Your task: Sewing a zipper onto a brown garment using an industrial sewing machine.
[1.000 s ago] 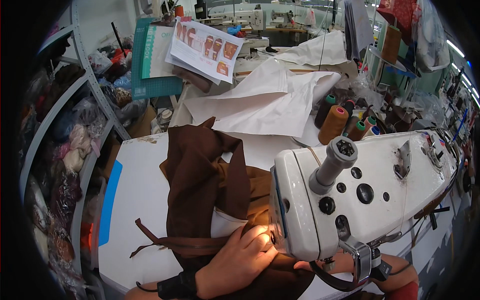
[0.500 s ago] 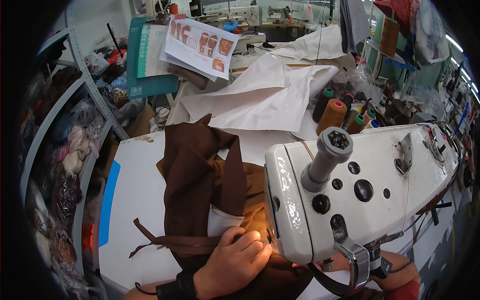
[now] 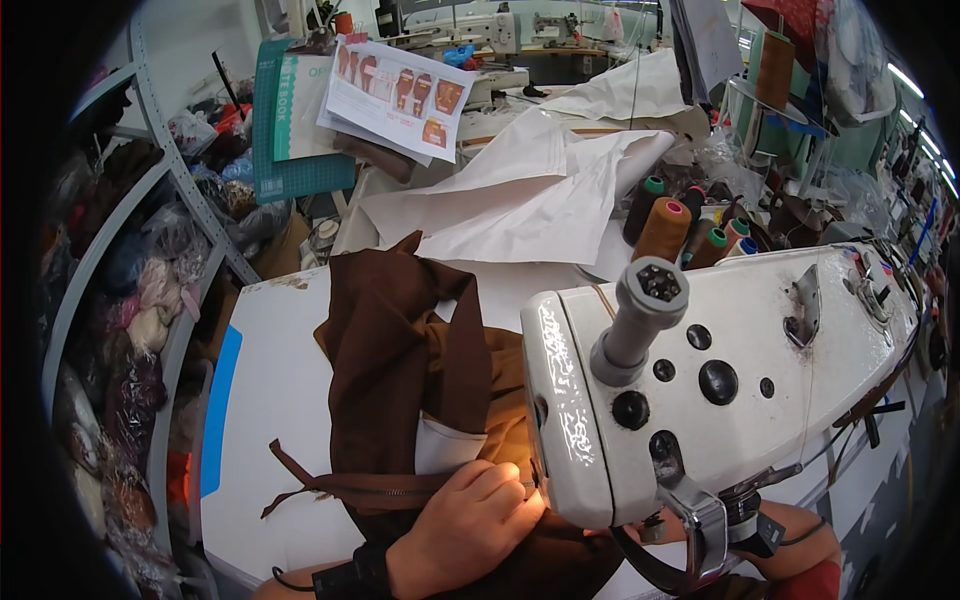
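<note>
Brown fabric (image 3: 375,340) lies in folds under a white sewing machine (image 3: 660,390). A brown zipper (image 3: 385,491) runs across it, its loose tape end trailing to the left. Close to the lit needle area, my left hand (image 3: 465,525) has its fingers curled and pressed down on the zipper and the fabric. Most of my right hand (image 3: 672,526) is behind the machine head and the presser lever, so its fingers are hidden. A small white piece (image 3: 445,445) shows between the brown folds.
Thread cones (image 3: 662,230) stand behind the machine. White sheets (image 3: 500,190) are spread at the back, near hanging papers (image 3: 395,95) and a green cutting mat (image 3: 300,180). At the left, a metal shelf (image 3: 185,190) is packed with bagged materials.
The machine head appears slightly further left with a small shift of the view. My left fingers look a little more curled. The fabric and zipper lie almost as before.
</note>
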`<action>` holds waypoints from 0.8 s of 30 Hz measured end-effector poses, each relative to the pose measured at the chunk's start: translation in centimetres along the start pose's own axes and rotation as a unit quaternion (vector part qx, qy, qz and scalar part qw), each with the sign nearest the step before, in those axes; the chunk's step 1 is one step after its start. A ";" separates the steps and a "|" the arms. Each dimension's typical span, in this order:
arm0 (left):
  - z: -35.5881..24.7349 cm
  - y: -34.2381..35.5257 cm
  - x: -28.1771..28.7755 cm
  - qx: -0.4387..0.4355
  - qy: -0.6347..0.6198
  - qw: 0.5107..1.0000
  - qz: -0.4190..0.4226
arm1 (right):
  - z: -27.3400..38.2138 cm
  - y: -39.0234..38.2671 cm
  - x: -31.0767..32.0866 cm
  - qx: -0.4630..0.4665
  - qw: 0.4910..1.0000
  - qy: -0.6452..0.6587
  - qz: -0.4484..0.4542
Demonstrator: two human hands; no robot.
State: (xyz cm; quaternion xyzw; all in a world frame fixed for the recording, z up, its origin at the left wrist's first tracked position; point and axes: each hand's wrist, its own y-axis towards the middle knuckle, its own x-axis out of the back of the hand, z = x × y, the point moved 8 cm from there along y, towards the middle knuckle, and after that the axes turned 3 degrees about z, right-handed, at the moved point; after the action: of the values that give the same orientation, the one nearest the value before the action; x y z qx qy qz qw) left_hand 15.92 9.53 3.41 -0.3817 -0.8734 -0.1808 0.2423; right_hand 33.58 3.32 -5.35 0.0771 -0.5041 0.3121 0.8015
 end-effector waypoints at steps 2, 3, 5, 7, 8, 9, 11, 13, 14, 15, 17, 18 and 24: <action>-0.5 -0.1 -0.1 -0.041 0.041 0.998 0.001 | 0.0 -0.1 0.0 0.006 1.000 -0.005 -0.008; -0.9 -0.2 -0.3 -0.082 0.080 0.993 0.003 | -0.1 -0.1 0.0 0.008 1.000 -0.007 -0.013; -1.9 -0.6 -0.9 -0.165 0.157 0.974 0.007 | -0.2 -0.4 -0.1 0.011 1.000 -0.010 -0.024; -2.6 -0.8 -1.2 -0.207 0.195 0.959 0.010 | -0.5 -0.7 -0.3 0.016 0.999 -0.014 -0.040; -2.8 -0.6 -1.4 -0.207 0.241 0.948 0.015 | -0.6 -0.8 -0.5 0.021 0.998 -0.016 -0.049; -2.8 -0.5 -1.6 -0.206 0.286 0.936 0.020 | -0.6 -0.8 -0.5 0.027 0.998 -0.020 -0.059; -2.7 -0.6 -1.7 -0.200 0.307 0.930 0.025 | 0.4 -0.3 0.4 0.041 0.996 -0.021 -0.078; -2.5 -0.6 -1.8 -0.201 0.308 0.930 0.026 | 1.0 0.2 1.0 -0.026 0.996 -0.086 -0.007; -2.4 -0.7 -1.8 -0.202 0.306 0.930 0.024 | 1.5 0.2 2.2 -0.027 0.996 -0.085 -0.008; -2.3 -0.7 -1.7 -0.202 0.304 0.931 0.023 | 2.0 0.2 3.4 -0.021 0.999 -0.048 -0.007; -2.2 -0.7 -1.8 -0.205 0.301 0.931 0.020 | 2.5 -0.2 4.1 -0.010 1.000 -0.005 -0.005; -2.3 -0.7 -1.9 -0.208 0.299 0.931 0.019 | 2.5 -0.2 4.0 -0.003 1.000 -0.017 0.005; -1.6 -0.8 -1.9 -0.208 0.294 0.933 0.004 | 2.4 -0.2 2.2 0.031 0.995 -0.069 0.070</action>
State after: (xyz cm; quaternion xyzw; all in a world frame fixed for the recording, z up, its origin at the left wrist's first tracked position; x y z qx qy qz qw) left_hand 16.84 7.12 3.52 -0.3570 -0.7046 -0.4611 0.4043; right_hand 32.48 3.04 -2.29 0.0880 -0.5523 0.3767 0.7385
